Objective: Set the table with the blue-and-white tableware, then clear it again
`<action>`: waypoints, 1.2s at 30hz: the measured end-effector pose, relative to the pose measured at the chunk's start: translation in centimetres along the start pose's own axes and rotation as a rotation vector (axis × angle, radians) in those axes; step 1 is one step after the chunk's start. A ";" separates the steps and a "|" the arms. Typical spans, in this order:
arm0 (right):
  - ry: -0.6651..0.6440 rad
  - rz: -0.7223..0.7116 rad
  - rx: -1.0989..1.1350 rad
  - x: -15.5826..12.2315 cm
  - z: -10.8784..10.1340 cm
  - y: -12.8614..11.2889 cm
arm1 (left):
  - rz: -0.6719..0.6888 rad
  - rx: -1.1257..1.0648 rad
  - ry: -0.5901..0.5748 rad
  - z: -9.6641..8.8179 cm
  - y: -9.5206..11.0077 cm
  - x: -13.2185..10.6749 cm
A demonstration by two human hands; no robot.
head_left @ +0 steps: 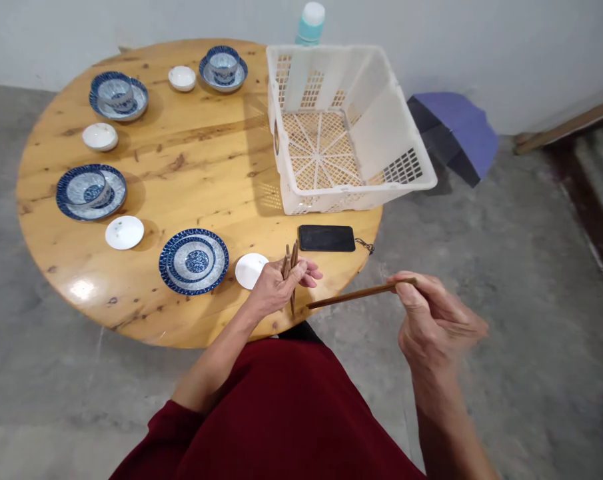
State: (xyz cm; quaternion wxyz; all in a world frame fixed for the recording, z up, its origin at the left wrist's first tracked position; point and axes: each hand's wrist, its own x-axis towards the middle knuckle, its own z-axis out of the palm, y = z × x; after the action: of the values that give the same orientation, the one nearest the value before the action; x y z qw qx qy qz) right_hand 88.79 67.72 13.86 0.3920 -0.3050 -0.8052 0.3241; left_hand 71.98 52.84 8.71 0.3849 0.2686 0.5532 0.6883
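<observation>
Several brown wooden chopsticks [294,257] stand roughly upright in my left hand [277,285], its thumb pressed over them near the table's front edge. A small white dish [250,270] lies just left of that hand, partly hidden by it. My right hand [434,317] is closed on the end of more chopstick [354,295], pinched between thumb and fingers. It points left, towards my left hand, past the table's right edge; whether it is one or a pair I cannot tell. Left of the white dish sits a blue-patterned bowl on a plate [167,273].
Blue-patterned bowls on plates [64,193] and small white dishes [124,233] line the round wooden table [196,180]. A white plastic basket [361,195] stands at the right, with a black phone [326,238] in front. Behind are a bottle [311,25] and a purple umbrella [461,127].
</observation>
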 end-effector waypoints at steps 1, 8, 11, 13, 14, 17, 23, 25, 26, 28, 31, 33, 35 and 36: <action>-0.037 -0.017 -0.002 -0.1 0.1 -0.3 | -0.008 0.010 0.010 0.0 0.2 -0.6; -0.260 -0.183 0.185 0.4 1.8 -1.9 | 0.014 0.051 0.205 0.0 0.3 -5.2; -0.343 -0.212 0.251 -0.3 1.9 -2.0 | 0.018 0.045 0.280 0.4 -0.1 -6.9; -0.369 -0.213 0.284 -1.0 1.5 -1.7 | 0.015 0.063 0.329 0.9 -0.4 -8.1; -0.376 -0.208 0.295 -1.4 1.3 -1.5 | 0.010 0.080 0.356 1.1 -0.6 -8.7; -0.372 -0.187 0.330 -2.1 0.7 -0.5 | -0.018 0.144 0.464 2.0 -1.0 -10.7; -0.554 -0.015 0.421 0.6 5.0 2.4 | -0.089 0.207 0.721 3.0 -1.8 -14.2; -0.617 0.113 0.559 2.2 8.7 3.5 | -0.135 0.239 0.733 2.6 -2.8 -14.3; -0.650 0.204 0.625 2.9 10.7 3.9 | -0.173 0.247 0.734 2.3 -3.4 -14.2; -0.738 0.415 0.715 3.8 14.6 4.6 | -0.280 0.239 0.746 1.6 -5.0 -13.6; -0.804 0.666 0.740 4.0 19.2 4.9 | -0.427 0.192 0.785 0.8 -7.7 -12.8; -0.824 0.747 0.698 3.6 21.3 4.9 | -0.471 0.164 0.799 0.6 -9.1 -12.5; -0.834 0.788 0.649 2.9 22.7 4.9 | -0.489 0.142 0.800 0.5 -10.2 -12.4; -0.836 0.803 0.634 2.6 23.3 4.9 | -0.495 0.135 0.800 0.5 -10.7 -12.5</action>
State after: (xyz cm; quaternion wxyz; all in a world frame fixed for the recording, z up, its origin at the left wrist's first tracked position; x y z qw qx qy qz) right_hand 69.29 66.09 -0.01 -0.0342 -0.2998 -0.5790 0.7574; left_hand 81.86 43.79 -0.77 0.2756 -0.1332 0.7490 0.5876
